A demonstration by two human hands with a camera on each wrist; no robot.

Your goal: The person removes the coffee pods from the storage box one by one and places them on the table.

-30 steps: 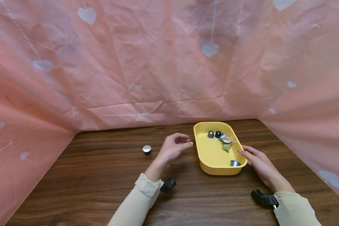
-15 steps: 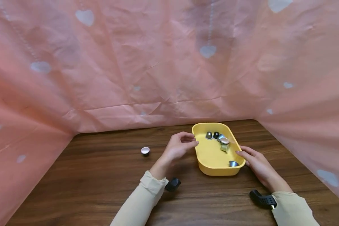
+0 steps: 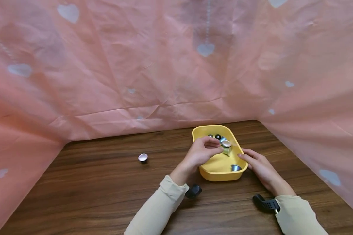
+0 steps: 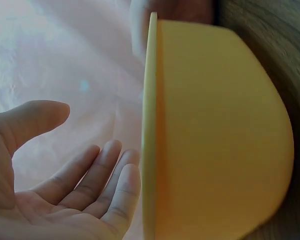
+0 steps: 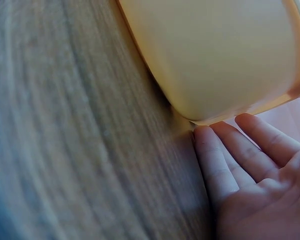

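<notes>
A yellow plastic tray (image 3: 220, 177) stands on the table with several coffee capsules inside. Above its left side hovers my left hand (image 3: 200, 154), thumb apart from loosely bent fingers; the left wrist view shows nothing between them. Its fingertips overlap a green capsule (image 3: 227, 151) and lie near a white-lidded capsule (image 3: 226, 143). A black capsule (image 3: 218, 137) is farther back, and another beside it is partly hidden by the hand. At the near right corner lies a blue capsule (image 3: 236, 168). My right hand (image 3: 263, 169) holds the tray's right side, thumb over the rim, fingers against the outer wall.
One dark capsule with a pale lid (image 3: 142, 158) sits on the wooden table (image 3: 91, 182), left of the tray. Pink cloth (image 3: 153, 71) with heart prints hangs behind and along both sides. Each wrist wears a black strap mount.
My left hand has moved right, from beside the tray to over it, now hiding some capsules. The right hand keeps its hold on the tray. The head view has shifted slightly.
</notes>
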